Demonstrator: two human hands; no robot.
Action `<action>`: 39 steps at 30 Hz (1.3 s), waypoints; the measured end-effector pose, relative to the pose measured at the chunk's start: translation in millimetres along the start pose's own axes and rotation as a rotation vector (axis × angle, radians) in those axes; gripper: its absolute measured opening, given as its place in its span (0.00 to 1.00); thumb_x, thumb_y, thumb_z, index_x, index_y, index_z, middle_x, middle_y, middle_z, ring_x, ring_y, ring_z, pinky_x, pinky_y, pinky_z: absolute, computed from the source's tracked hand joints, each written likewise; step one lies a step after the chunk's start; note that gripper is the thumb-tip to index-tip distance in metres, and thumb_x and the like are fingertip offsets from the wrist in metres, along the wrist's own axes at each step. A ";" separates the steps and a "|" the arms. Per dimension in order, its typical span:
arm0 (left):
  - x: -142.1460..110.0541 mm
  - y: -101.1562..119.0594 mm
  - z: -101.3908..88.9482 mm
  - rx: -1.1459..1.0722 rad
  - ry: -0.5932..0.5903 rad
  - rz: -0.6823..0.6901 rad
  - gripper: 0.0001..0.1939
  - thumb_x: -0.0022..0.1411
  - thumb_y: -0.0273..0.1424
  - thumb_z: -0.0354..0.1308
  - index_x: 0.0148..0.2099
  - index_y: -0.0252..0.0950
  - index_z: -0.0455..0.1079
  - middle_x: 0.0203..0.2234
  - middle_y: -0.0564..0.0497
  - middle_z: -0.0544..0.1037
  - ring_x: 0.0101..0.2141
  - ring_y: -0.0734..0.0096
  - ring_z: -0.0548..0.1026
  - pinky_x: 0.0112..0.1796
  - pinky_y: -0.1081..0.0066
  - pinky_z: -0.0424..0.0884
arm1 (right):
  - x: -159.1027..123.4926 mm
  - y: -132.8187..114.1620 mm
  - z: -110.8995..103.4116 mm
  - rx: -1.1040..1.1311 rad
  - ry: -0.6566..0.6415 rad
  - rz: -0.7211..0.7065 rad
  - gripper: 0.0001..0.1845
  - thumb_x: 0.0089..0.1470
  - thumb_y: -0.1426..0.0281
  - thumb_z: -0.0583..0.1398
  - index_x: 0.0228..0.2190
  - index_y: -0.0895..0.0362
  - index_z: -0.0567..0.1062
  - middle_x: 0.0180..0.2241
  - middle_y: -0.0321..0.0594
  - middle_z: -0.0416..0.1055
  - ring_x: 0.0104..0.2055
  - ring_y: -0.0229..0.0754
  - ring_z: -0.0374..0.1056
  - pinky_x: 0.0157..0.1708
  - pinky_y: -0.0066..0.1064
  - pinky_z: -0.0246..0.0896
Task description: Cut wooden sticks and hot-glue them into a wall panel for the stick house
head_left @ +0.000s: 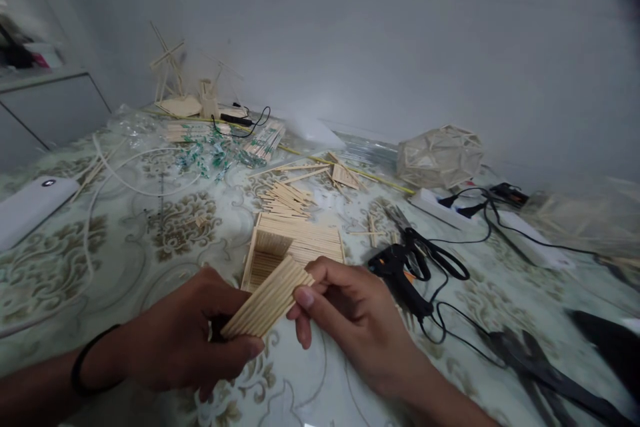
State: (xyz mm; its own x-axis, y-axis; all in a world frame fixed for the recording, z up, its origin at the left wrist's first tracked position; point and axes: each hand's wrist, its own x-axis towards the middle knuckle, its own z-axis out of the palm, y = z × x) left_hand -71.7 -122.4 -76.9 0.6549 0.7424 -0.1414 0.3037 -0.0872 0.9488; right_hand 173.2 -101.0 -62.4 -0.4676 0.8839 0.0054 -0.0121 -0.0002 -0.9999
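A small panel of wooden sticks, laid side by side, is held tilted between my two hands. My left hand grips its lower left end, thumb above and fingers curled around the edge. At the upper right end, my right hand pinches the panel between thumb and fingers. Just behind it on the table lies a box made of the same sticks, with an open compartment at its left; the panel and my hands cover part of its front.
Loose sticks lie behind the box. On the right are a black glue gun, scissors, pliers and a power strip with cords. A white device with a cable stands left. Stick models line the wall.
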 end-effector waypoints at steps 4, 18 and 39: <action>0.4 -0.9 0.2 0.046 0.005 0.022 0.14 0.74 0.38 0.59 0.37 0.35 0.77 0.19 0.54 0.80 0.15 0.76 0.76 0.16 0.82 0.66 | -2.4 2.1 3.1 0.006 0.029 -0.029 0.25 0.63 0.47 0.68 0.28 0.54 0.77 0.19 0.36 0.77 0.20 0.36 0.71 0.26 0.28 0.67; 1.5 1.2 -2.7 -0.102 -0.019 -0.032 0.17 0.73 0.41 0.61 0.34 0.36 0.73 0.18 0.53 0.78 0.16 0.75 0.76 0.17 0.83 0.68 | -0.5 8.5 -0.6 0.182 0.007 -0.134 0.17 0.67 0.60 0.69 0.29 0.55 0.84 0.19 0.35 0.80 0.19 0.35 0.75 0.26 0.26 0.68; 0.9 4.1 2.5 0.012 -0.023 0.025 0.12 0.74 0.39 0.58 0.44 0.38 0.79 0.19 0.57 0.76 0.17 0.75 0.76 0.18 0.82 0.67 | -0.4 9.7 7.8 0.005 0.066 -0.143 0.21 0.66 0.55 0.67 0.25 0.53 0.75 0.20 0.34 0.76 0.20 0.34 0.69 0.24 0.26 0.67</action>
State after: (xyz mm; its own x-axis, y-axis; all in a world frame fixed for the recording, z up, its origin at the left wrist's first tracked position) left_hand -68.2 -123.8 -73.8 0.6784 0.7241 -0.1240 0.2951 -0.1141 0.9486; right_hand 166.4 -105.0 -72.0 -0.4020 0.9039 0.1464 -0.0790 0.1251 -0.9890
